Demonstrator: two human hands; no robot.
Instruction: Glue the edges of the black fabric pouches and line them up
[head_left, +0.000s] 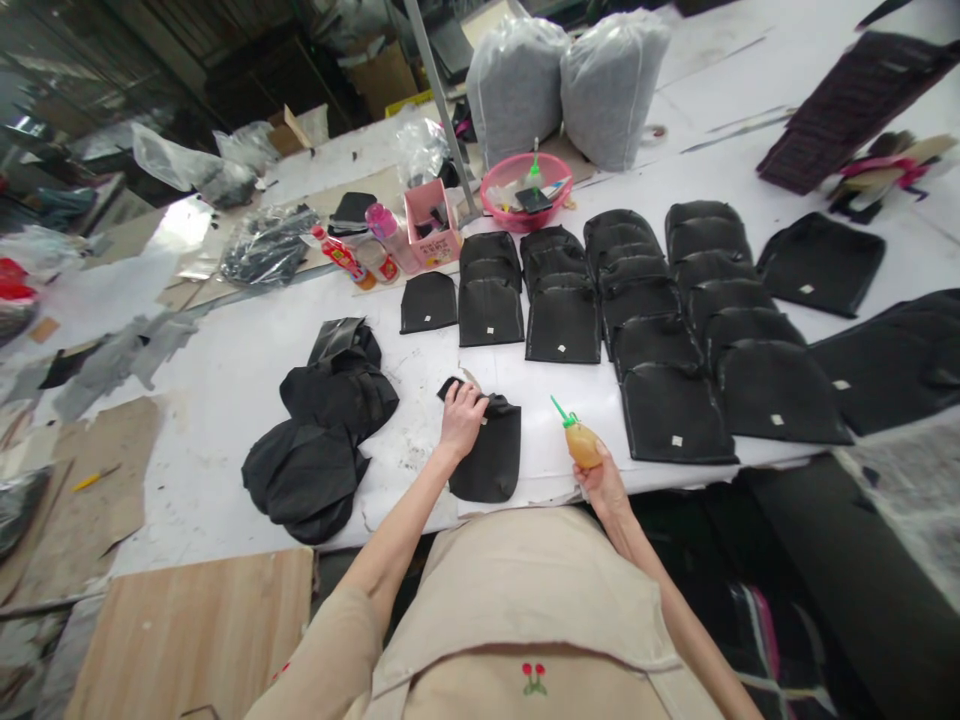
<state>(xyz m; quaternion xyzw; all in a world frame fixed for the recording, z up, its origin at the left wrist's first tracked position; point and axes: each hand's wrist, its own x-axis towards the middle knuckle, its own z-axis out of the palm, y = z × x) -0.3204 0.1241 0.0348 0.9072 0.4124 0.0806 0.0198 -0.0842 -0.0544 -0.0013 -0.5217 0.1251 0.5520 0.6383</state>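
A flat black fabric piece (pixel 491 458) with a rounded near end lies on the white table in front of me. My left hand (pixel 463 415) is closed over its far end, where the edge looks folded or bunched under the fingers. Off to the right, my right hand (pixel 600 480) is wrapped round a glue bottle (pixel 582 446) with amber contents and a green nozzle pointing up and left. The nozzle tip is apart from the fabric. Left of my left hand sits a loose pile of black fabric pieces (pixel 315 470).
Overlapping rows of black pieces with small white tags (pixel 660 410) cover the table's right side. Behind stand a pink basket (pixel 491 212), a pink box (pixel 435 245), a red-capped drink bottle (pixel 341 258), a metal pole (pixel 442 110) and stuffed clear bags (pixel 517 85).
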